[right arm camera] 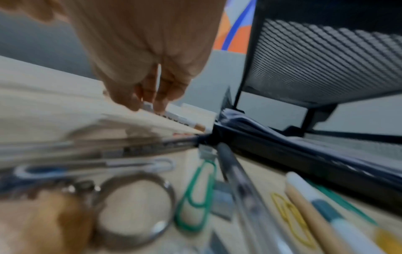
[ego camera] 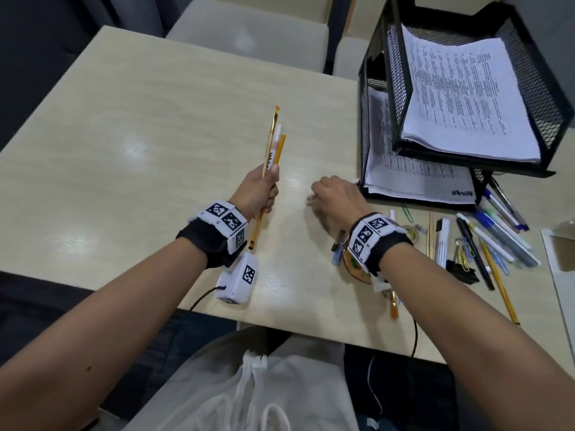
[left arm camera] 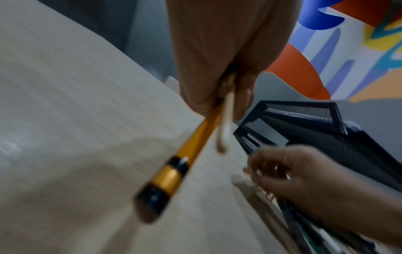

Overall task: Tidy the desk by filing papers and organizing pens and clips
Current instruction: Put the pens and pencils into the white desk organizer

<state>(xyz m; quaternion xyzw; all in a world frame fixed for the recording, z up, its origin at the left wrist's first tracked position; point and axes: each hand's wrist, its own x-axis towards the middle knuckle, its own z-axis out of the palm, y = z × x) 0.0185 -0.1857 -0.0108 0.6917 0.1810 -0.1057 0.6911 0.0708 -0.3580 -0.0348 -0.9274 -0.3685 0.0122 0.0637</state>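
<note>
My left hand grips a bundle held upright over the middle of the desk: a gold-handled brush, a white marker and a yellow pencil. My right hand is down on the desk at the front left corner of the black mesh two-tier tray. In the blurred right wrist view its fingertips pinch the end of a white marker lying on the desk. Printed papers fill the upper tier, and more papers lie in the lower one.
A heap of pens, pencils and markers lies right of my right wrist, with coloured paper clips and a black binder clip. A keyring sits under that wrist. A white tagged box is near the front edge. Chairs stand behind the desk.
</note>
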